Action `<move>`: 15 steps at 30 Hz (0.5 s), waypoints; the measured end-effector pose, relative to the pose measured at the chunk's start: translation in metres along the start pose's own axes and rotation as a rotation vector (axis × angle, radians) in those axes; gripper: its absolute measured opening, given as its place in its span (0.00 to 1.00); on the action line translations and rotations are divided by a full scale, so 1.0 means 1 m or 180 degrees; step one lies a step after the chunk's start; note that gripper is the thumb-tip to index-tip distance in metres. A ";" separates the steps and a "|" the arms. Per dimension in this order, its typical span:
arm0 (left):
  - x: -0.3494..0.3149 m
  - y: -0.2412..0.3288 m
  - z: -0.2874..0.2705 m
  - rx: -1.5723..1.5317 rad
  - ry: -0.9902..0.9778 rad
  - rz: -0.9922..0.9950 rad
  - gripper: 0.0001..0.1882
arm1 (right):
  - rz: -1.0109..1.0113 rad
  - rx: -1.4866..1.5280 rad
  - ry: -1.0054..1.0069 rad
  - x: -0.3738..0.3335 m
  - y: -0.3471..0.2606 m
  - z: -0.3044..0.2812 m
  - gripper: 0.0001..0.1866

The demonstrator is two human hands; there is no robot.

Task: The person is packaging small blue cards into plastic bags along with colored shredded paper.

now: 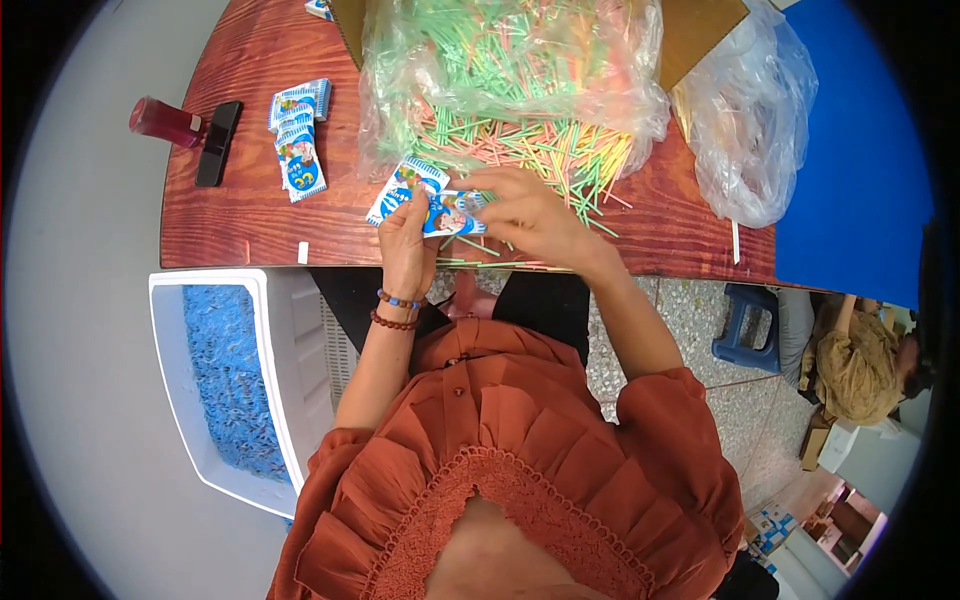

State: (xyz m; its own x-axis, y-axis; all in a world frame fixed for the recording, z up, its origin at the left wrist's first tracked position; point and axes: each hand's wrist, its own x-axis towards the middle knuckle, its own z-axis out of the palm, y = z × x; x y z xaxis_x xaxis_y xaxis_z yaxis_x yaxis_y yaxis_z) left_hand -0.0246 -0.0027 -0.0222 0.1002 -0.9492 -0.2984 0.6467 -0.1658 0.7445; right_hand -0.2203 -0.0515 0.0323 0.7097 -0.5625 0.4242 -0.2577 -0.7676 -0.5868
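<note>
Left hand (405,240) pinches flat blue-white plastic packets (452,217) near pastel thin-stick heap (545,148), likely steadying them. Right hand (538,215) adjoins; grasp unclear.

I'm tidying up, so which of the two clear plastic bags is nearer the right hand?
The bag spilling green, pink and yellow sticks, just beyond the right hand; the other bag lies crumpled farther right.

Under the right hand (530,215) we see a reddish wooden table (345,222). Well to the right of the hand are a blue surface (840,180) and, lower, a blue stool (736,342) on speckled floor (715,430). Far left of the hand, we find a plain grey surface (80,300).
</note>
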 end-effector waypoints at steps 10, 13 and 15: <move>0.000 0.006 0.000 -0.0162 0.0266 0.0199 0.14 | 0.0994 -0.2601 0.0142 0.006 0.064 0.006 0.13; 0.001 0.007 -0.006 -0.0229 0.0301 0.0286 0.14 | 0.1019 -0.2711 -0.0130 0.015 0.065 0.009 0.12; 0.001 0.008 -0.005 -0.0272 0.0302 0.0336 0.15 | 0.0961 -0.2766 -0.0206 0.016 0.070 0.011 0.11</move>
State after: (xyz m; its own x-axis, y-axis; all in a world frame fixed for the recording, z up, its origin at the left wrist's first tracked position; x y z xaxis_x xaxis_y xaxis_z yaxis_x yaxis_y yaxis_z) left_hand -0.0155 -0.0032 -0.0197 0.2394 -0.9298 -0.2795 0.6903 -0.0394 0.7224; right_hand -0.2195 -0.1107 -0.0092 0.5609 -0.7782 0.2825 -0.8210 -0.5667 0.0692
